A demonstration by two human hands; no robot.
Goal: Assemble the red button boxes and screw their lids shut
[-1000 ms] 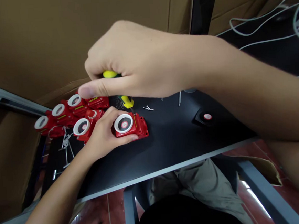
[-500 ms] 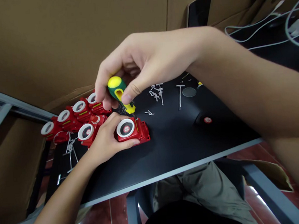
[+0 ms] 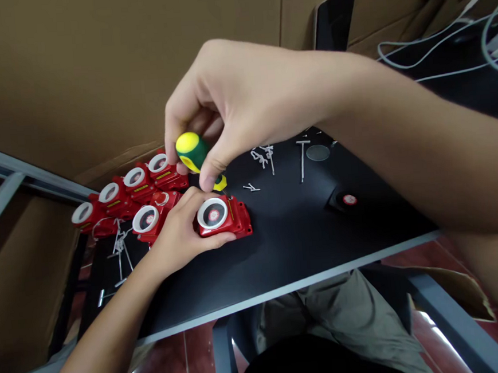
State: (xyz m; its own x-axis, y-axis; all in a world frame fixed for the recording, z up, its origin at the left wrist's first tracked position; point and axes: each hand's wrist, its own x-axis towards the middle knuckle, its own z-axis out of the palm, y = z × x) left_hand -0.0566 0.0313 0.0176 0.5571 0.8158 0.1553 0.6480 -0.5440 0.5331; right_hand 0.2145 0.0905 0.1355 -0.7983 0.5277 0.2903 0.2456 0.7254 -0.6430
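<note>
My left hand (image 3: 179,229) grips a red toy camera (image 3: 224,216) with a white lens ring, holding it flat on the black table (image 3: 279,236). My right hand (image 3: 233,101) is above it, fingers closed round the green and yellow handle of a short screwdriver (image 3: 195,156). The screwdriver stands nearly upright, tip down on the top rear of the red camera.
Several more red toy cameras (image 3: 128,190) lie in a row at the left. Loose metal pins and screws (image 3: 263,153) are scattered behind, others (image 3: 118,248) at the left edge. A small round red part (image 3: 349,199) lies right. White cables (image 3: 436,39) run at far right. Cardboard walls stand behind.
My right hand shifted its grip on the screwdriver handle, fingers turning round it; the handle's yellow end came into view. My left hand and the camera stayed put.
</note>
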